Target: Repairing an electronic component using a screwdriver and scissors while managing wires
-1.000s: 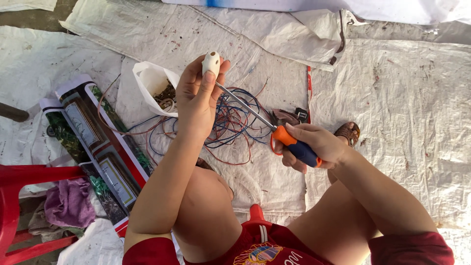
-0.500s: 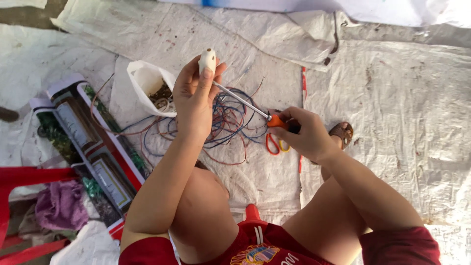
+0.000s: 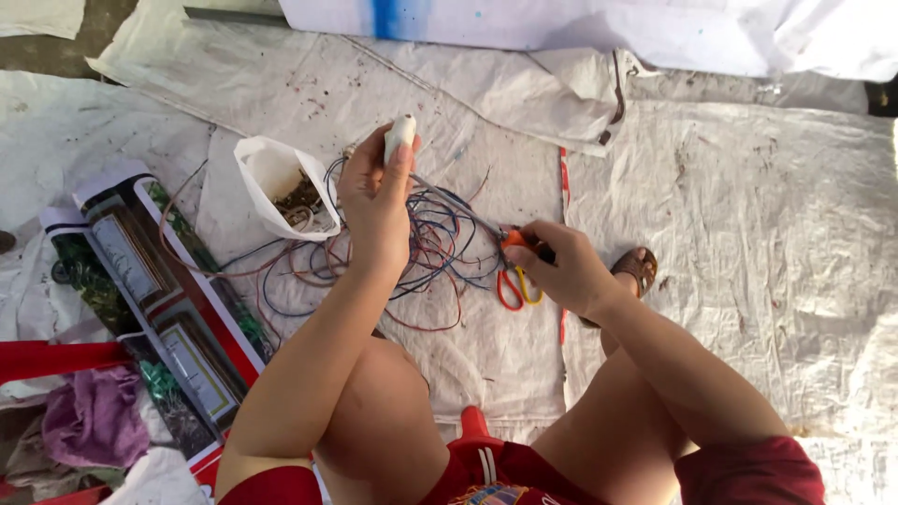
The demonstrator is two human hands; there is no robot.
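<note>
Your left hand (image 3: 374, 201) is raised above the tangle of wires (image 3: 412, 252), fingers curled tight around a small white plug-shaped piece (image 3: 399, 137) whose rounded end sticks up past your fingertips. Your right hand (image 3: 561, 266) sits just right of the wire tangle, closed around the orange handle of a screwdriver (image 3: 472, 220); its thin metal shaft runs up and left from that fist toward the white piece, and the tip is hidden behind your left hand, so you cannot tell whether it touches.

The wires, blue, red and dark, lie in loose loops on the white woven sheet (image 3: 730, 206). A pair of scissors (image 3: 513, 285) with red and yellow handles lies at the right edge of the tangle, just under your right hand. A white paper bag (image 3: 271, 187) stands open at the left edge of the wires, with dark scraps inside. Farther left of the wires lie printed banners (image 3: 159, 309), and beyond them a purple cloth (image 3: 94, 421). Right of the wires, a brown sandal (image 3: 638, 269) peeks out behind your right wrist.
</note>
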